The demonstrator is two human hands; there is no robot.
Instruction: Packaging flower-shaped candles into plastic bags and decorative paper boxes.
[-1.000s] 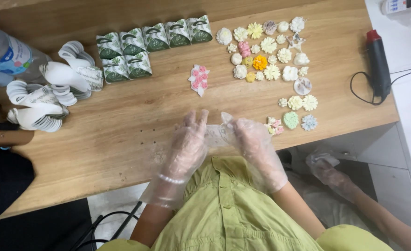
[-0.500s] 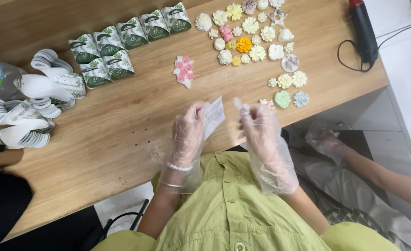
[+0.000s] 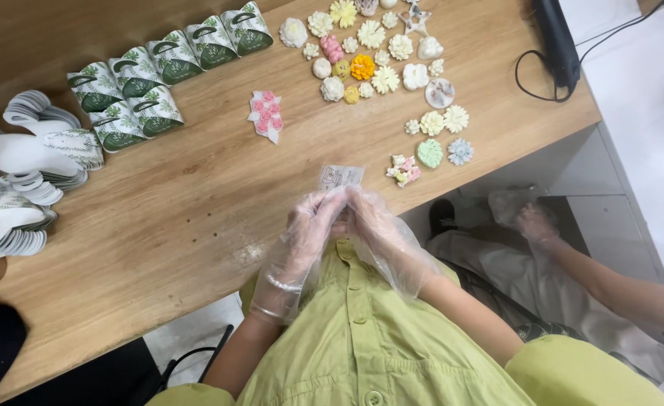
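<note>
Both of my hands wear loose clear plastic gloves and meet at the table's near edge, above my green shirt. My left hand (image 3: pixel 302 240) and my right hand (image 3: pixel 381 229) pinch together a small clear plastic bag (image 3: pixel 339 179) with a pale label, which stands up from my fingertips. Just right of the bag lies a small cluster of pastel flower-shaped pieces (image 3: pixel 403 170). A pink-and-white flower piece (image 3: pixel 266 115) lies alone further up the wooden table (image 3: pixel 181 218).
Several flower-shaped soaps (image 3: pixel 373 56) in white, yellow, orange and green lie at the top right. Folded green-leaf gift boxes (image 3: pixel 159 64) stand at the top left, flat unfolded boxes (image 3: pixel 27 173) beside them. A black corded tool (image 3: pixel 557 45) lies far right. Another person's gloved hand (image 3: pixel 531 219) is below the table edge.
My hands have closed together, fingertips now touching around the small bag, which stands between them. The view has shifted, so the table items appear a little further to the left.
</note>
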